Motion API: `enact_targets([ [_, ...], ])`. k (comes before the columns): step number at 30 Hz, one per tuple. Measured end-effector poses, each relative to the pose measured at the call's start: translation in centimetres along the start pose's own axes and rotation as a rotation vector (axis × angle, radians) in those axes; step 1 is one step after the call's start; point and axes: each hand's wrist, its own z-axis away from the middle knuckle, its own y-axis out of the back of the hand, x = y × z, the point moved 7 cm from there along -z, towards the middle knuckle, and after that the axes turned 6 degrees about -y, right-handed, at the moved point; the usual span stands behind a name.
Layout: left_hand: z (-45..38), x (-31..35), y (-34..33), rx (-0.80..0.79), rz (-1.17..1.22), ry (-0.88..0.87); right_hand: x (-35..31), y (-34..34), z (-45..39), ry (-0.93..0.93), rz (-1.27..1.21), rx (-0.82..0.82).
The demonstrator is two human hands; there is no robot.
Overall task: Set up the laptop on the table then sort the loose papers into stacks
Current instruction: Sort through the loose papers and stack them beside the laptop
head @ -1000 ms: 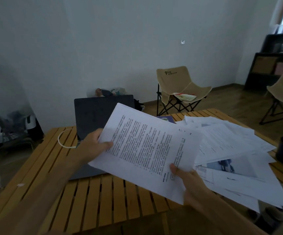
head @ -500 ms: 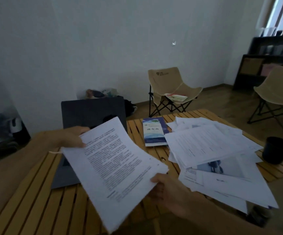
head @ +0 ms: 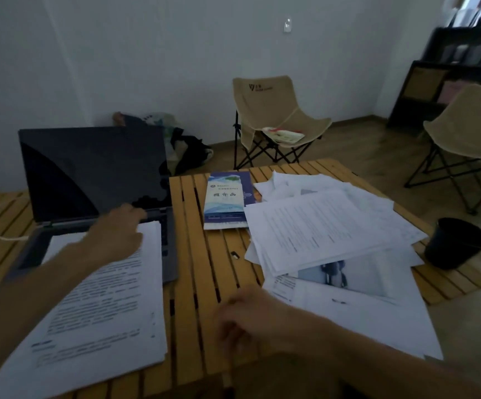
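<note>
Since half a second ago, the printed sheaf (head: 98, 306) has come down out of both hands and now lies flat, its far end over the open laptop's (head: 95, 180) keyboard and its near end running to the worktop's (head: 193, 283) front edge. Left hand (head: 118, 234) rests on the sheaf's top end near the hinge, grip spread with fingers laid flat. Right hand (head: 250, 315) has let go and hangs over bare slats near the front edge, fingers loosely curled, holding nothing.

Between the sheaf and the loose papers (head: 328, 240) runs a strip of bare slats, with only a small dark object (head: 235, 254) on it. Those papers sprawl across the right half, their near corner hanging past the front edge. A blue booklet (head: 226, 197) lies at the far side, touching the pile's left margin. A black cup (head: 455, 243) stands at the right edge, just beside the papers.
</note>
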Motion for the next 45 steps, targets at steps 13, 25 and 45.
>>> enact_targets([
  [13, -0.2, 29.8, -6.4, 0.015, 0.111, -0.366, 9.8, 23.6, 6.1, 0.094, -0.397, 0.754],
  [25, 0.7, 28.3, -6.3, 0.053, 0.205, -0.407, 10.6, 23.1, 6.0, 0.111, -1.168, 0.66],
  [45, 2.8, 22.2, -1.2, 0.218, -0.042, -0.677, 6.1, 16.4, 6.1, 0.188, 0.733, 0.622],
])
